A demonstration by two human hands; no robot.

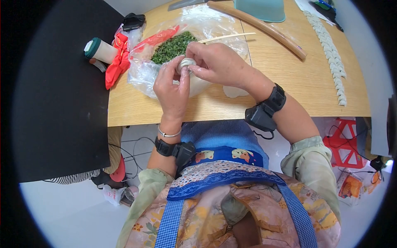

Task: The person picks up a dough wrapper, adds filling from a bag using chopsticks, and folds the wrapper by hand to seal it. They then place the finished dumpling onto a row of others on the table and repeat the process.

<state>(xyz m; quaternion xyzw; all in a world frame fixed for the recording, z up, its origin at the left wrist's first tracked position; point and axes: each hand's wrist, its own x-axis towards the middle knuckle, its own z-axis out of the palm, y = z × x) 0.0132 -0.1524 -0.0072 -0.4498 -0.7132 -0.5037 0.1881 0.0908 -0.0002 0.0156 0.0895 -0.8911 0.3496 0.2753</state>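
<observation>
My left hand (172, 88) and my right hand (215, 62) meet over the wooden table (297, 78), both pinching a small white dumpling (185, 63) between their fingertips. Right behind the hands lies a clear plastic bag (142, 70) holding chopped green filling (171, 46). A thin chopstick (225, 37) rests across the bag's far side. A round dough wrapper (235, 91) lies on the table under my right wrist. Both wrists carry black strapped devices.
A row of several finished dumplings (333, 51) runs along the table's right side. A long wooden rolling pin (264, 29) and a teal container (260, 9) lie at the back. A capped jar (99, 49) and red bag (118, 62) sit at the left edge. A black surface (58, 91) adjoins the table.
</observation>
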